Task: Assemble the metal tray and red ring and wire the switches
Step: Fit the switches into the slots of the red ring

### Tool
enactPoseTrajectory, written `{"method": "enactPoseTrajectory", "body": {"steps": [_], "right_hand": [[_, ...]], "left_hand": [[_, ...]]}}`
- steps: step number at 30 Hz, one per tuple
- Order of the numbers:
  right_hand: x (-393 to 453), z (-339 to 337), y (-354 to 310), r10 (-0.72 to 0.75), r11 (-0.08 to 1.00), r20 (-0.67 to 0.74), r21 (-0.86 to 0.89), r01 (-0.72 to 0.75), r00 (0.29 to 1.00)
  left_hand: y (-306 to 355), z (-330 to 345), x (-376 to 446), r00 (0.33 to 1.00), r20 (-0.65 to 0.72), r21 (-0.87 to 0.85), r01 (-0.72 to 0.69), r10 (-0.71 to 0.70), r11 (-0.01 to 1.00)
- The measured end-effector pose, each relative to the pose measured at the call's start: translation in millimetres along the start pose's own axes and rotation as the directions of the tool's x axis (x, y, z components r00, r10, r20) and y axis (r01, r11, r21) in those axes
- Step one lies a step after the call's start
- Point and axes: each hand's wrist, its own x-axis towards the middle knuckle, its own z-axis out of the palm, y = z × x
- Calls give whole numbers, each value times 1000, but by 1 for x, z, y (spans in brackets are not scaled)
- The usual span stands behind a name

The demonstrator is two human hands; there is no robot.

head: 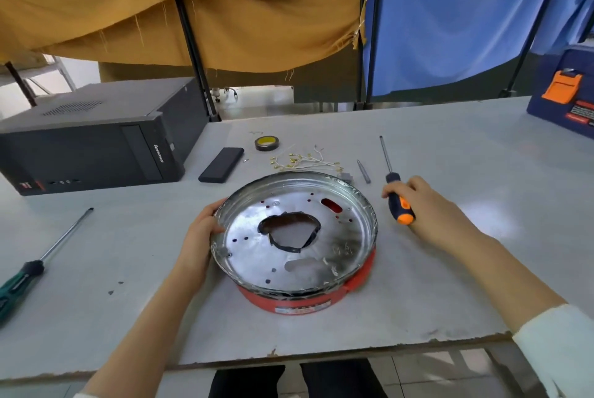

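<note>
1. Head view: the metal tray (321, 237) is sitting in the red ring (360, 285) at the middle of the surface (450, 146), close to its near edge, with the ring showing below the tray's near and right rim.
2. The left hand (201, 230) is resting against the tray's left rim, fingers curling over the edge; its grip is closing on the rim.
3. The right hand (427, 204) is lying just right of the tray, its grip wrapping around the black-and-orange handle of a screwdriver (393, 185), whose shaft is pointing away from the person.
4. The tray is showing a ragged central hole edged with black tape (289, 248), plus small holes and a slot through which red is showing.
5. Beyond the tray, a bundle of pale wires with small metal terminals (305, 162) is lying on the surface, near a roll of tape (266, 143) and a dark flat block (221, 165).
6. A loose metal bit (364, 171) is lying between the wires and the screwdriver shaft.
7. A second screwdriver with a green handle (35, 262) is lying well apart at the left, and a black computer case (90, 134) is standing at the far left.
</note>
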Motion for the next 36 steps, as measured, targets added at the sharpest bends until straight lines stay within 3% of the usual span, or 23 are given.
{"method": "enactPoseTrajectory", "body": {"steps": [8, 14, 16, 19, 23, 25, 27, 31, 36], "right_hand": [[13, 21, 18, 10, 973, 201, -227, 37, 979], [22, 10, 11, 140, 970, 354, -236, -56, 925], [29, 3, 4, 179, 972, 295, -198, -123, 938], [38, -7, -20, 157, 985, 178, 48, -168, 971], [38, -8, -56, 160, 951, 424, 177, -255, 892], [39, -4, -65, 150, 960, 440, 149, -237, 885], [39, -7, -72, 142, 964, 368, 160, -213, 919], [39, -28, -82, 119, 811, 275, 527, -253, 954], [40, -49, -97, 38, 682, 228, 705, -192, 973]], "left_hand": [[2, 1, 3, 999, 19, -40, 38, -38, 998], [1, -8, 4, 996, 88, 50, 16, -21, 999], [2, -13, 7, 994, 105, 95, 26, -36, 995], [6, -19, 11, 991, 82, 153, 88, -102, 984], [19, -20, 9, 971, 97, 320, 178, -219, 931], [23, -17, 2, 958, 141, 417, 173, -251, 893], [27, -18, -4, 970, 139, 437, 123, -202, 891], [50, -30, -8, 994, 109, 337, -51, 15, 940], [76, -47, -8, 949, 101, 224, -315, 299, 922]]}}
